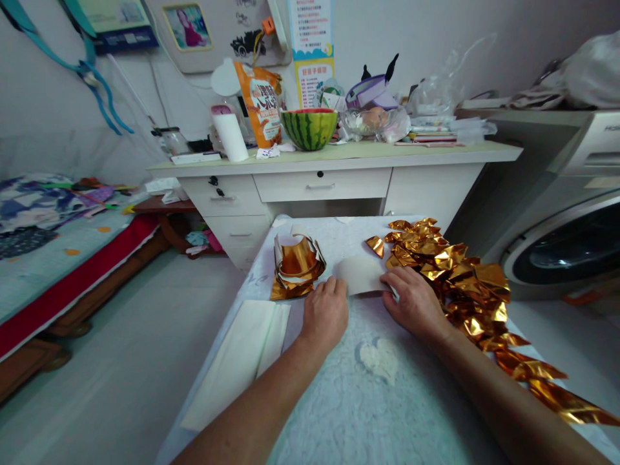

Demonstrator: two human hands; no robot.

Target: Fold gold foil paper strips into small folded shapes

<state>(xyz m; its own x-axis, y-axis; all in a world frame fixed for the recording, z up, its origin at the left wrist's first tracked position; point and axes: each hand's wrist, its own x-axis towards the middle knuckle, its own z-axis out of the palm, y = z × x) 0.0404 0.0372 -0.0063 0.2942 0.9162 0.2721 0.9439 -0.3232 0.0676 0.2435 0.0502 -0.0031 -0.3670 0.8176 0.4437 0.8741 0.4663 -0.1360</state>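
Between my two hands a pale sheet of paper (361,274) bows upward over the table. My left hand (325,310) has its fingers closed at the sheet's left edge. At the opposite edge my right hand (414,300) pinches the paper, its thumb underneath by a small curled corner. Just beyond my left hand lies a stack of curled gold foil sheets (298,258) with pale backs. A pile of folded gold foil pieces (450,265) spreads past my right hand and along my right forearm. One folded piece (375,245) sits apart, left of the pile.
Flat pale paper sheets (232,361) lie at the left side of the cloth-covered table (387,413). Behind it stands a white desk (290,181) carrying a cut watermelon (310,129) and an orange pouch (261,106). A washing machine (576,213) is at right, a bed (62,258) at left.
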